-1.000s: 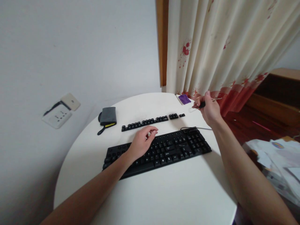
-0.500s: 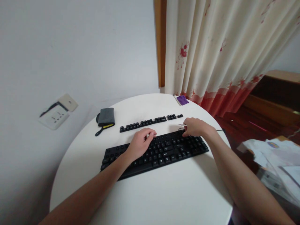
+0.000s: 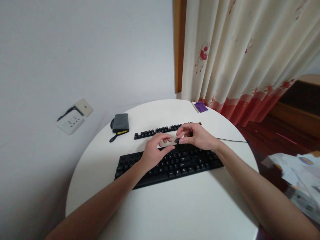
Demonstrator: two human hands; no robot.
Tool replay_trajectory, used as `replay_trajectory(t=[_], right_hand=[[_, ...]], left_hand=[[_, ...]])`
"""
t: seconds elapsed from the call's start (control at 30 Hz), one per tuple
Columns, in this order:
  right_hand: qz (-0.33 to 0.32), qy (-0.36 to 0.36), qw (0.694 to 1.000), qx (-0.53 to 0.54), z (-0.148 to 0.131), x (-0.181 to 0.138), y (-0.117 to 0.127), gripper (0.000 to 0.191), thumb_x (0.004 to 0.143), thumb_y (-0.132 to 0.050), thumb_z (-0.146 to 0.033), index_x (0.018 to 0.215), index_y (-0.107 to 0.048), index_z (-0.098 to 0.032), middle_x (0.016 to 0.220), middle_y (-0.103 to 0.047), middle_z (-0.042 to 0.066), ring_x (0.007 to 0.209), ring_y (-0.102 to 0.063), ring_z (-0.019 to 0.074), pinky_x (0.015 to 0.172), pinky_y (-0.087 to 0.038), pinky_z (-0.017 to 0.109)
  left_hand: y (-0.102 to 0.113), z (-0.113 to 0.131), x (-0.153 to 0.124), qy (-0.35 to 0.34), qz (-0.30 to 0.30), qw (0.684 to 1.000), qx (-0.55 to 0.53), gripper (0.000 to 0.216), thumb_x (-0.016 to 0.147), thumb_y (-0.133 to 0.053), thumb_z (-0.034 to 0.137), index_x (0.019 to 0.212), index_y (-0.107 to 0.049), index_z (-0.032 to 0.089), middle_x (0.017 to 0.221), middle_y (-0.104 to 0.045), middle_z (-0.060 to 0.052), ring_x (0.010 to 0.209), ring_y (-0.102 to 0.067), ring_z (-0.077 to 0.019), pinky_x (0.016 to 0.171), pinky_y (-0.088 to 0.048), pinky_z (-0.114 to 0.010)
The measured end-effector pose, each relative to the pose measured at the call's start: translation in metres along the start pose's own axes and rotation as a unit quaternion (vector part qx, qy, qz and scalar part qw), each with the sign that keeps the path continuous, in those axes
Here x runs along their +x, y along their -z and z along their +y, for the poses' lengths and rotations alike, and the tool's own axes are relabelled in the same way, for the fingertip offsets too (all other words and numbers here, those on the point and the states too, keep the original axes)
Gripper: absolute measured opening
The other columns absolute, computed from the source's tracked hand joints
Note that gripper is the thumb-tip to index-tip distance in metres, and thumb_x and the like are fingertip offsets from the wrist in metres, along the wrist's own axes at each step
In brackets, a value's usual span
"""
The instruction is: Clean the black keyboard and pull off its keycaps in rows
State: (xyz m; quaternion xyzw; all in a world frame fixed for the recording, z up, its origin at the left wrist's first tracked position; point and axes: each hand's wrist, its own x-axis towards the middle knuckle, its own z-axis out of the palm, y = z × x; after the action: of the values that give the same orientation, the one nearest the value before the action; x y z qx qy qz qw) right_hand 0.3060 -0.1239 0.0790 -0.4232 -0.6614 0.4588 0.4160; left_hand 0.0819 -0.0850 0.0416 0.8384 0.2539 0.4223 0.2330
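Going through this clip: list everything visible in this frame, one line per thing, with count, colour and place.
keyboard: one, black, middle of the table, under both hands.
row of loose keycaps: one row, black, on the table behind the keyboard.
pouch: one, grey with a yellow strip, far left of the table.
purple item: one, far edge of the table by the curtain.
cable: one, black, running right from the keyboard.
table: one, white, round.
wall socket: one, white, on the left wall.
curtain: one, cream with red print, right.
papers: a pile, white, lower right.
left hand: on the keyboard, open.
right hand: pinching a small black piece.
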Motion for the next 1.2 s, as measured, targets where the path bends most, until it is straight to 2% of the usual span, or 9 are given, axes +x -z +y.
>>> replay_trajectory(t=[0.1,0.23,0.37,0.47,0.6,0.73,1.0,1.1,1.2], right_hand=[[-0.001,0.005,0.999,0.041,0.002,0.003,-0.018,0.036,0.07,-0.083,-0.039,0.088,-0.061,-0.017,0.078,-0.073,0.004,0.075,-0.068,0.0174,0.07,-0.05,0.029],[0.0,0.006,0.999,0.053,0.001,0.003,-0.024,0.038,0.069,-0.083,-0.043,0.085,-0.061,-0.017,0.073,-0.071,0.002,0.07,-0.065,0.0162,0.067,-0.048,0.028],[0.031,0.042,0.997,-0.054,0.001,0.001,-0.019,0.032,0.071,-0.081,-0.041,0.088,-0.068,-0.017,0.066,-0.062,-0.003,0.055,-0.046,0.0095,0.054,-0.036,0.024],[0.053,0.075,0.987,-0.134,0.002,-0.001,-0.018,0.022,0.077,-0.077,-0.037,0.088,-0.07,-0.019,0.063,-0.055,-0.005,0.054,-0.038,0.0094,0.053,-0.031,0.025],[0.053,0.095,0.978,-0.176,0.004,-0.002,-0.021,0.013,0.083,-0.071,-0.032,0.084,-0.07,-0.02,0.069,-0.059,-0.002,0.057,-0.04,0.0102,0.056,-0.033,0.025],[0.053,0.108,0.977,-0.178,0.006,-0.002,-0.022,0.016,0.084,-0.069,-0.027,0.099,-0.069,-0.022,0.085,-0.069,0.0,0.058,-0.041,0.0103,0.056,-0.035,0.025],[0.028,0.131,0.965,-0.226,0.001,-0.001,-0.026,0.013,0.087,-0.065,-0.025,0.099,-0.07,-0.023,0.091,-0.071,0.001,0.066,-0.052,0.0124,0.064,-0.04,0.025],[0.066,0.128,0.957,-0.252,0.0,0.001,-0.009,0.012,0.087,-0.065,-0.027,0.097,-0.07,-0.021,0.089,-0.071,0.002,0.063,-0.05,0.0124,0.065,-0.04,0.026],[0.188,0.1,0.93,-0.298,0.011,0.003,0.035,0.015,0.084,-0.067,-0.029,0.094,-0.071,-0.018,0.087,-0.07,0.004,0.064,-0.051,0.0135,0.064,-0.04,0.027]], left_hand=[[0.001,0.003,-0.001,-0.041,0.007,0.999,0.0,0.027,0.081,-0.077,0.037,0.1,-0.067,0.02,0.089,-0.069,-0.005,0.079,-0.06,-0.0158,0.065,-0.047,-0.027],[0.003,0.004,-0.001,-0.059,0.017,0.998,0.008,0.016,0.086,-0.071,0.034,0.096,-0.071,0.021,0.087,-0.068,-0.006,0.08,-0.061,-0.0167,0.062,-0.048,-0.027],[0.002,0.004,-0.001,-0.072,0.033,0.997,0.017,0.012,0.087,-0.07,0.029,0.097,-0.072,0.022,0.089,-0.069,-0.006,0.082,-0.062,-0.0168,0.064,-0.049,-0.027],[0.002,0.004,-0.001,-0.063,0.044,0.997,0.029,0.012,0.085,-0.072,0.029,0.095,-0.071,0.022,0.088,-0.071,-0.005,0.081,-0.062,-0.0169,0.063,-0.048,-0.027],[0.002,0.002,-0.001,-0.038,0.069,0.996,0.036,0.016,0.081,-0.077,0.031,0.089,-0.068,0.02,0.082,-0.069,-0.004,0.074,-0.059,-0.0155,0.061,-0.047,-0.027],[0.003,0.001,-0.001,-0.037,0.065,0.997,0.035,0.019,0.081,-0.077,0.036,0.085,-0.067,0.02,0.083,-0.07,-0.004,0.075,-0.059,-0.0163,0.062,-0.047,-0.028],[0.003,0.002,0.0,-0.036,0.065,0.996,0.043,0.022,0.082,-0.075,0.041,0.085,-0.067,0.02,0.082,-0.069,-0.004,0.072,-0.058,-0.016,0.061,-0.046,-0.029],[0.002,0.0,0.0,-0.029,0.062,0.997,0.047,0.024,0.082,-0.075,0.041,0.09,-0.066,0.02,0.083,-0.068,-0.004,0.072,-0.057,-0.0154,0.063,-0.047,-0.029],[0.002,-0.001,0.0,-0.031,0.066,0.996,0.042,0.015,0.087,-0.07,0.033,0.091,-0.065,0.02,0.084,-0.067,-0.003,0.07,-0.056,-0.0144,0.066,-0.047,-0.029]])
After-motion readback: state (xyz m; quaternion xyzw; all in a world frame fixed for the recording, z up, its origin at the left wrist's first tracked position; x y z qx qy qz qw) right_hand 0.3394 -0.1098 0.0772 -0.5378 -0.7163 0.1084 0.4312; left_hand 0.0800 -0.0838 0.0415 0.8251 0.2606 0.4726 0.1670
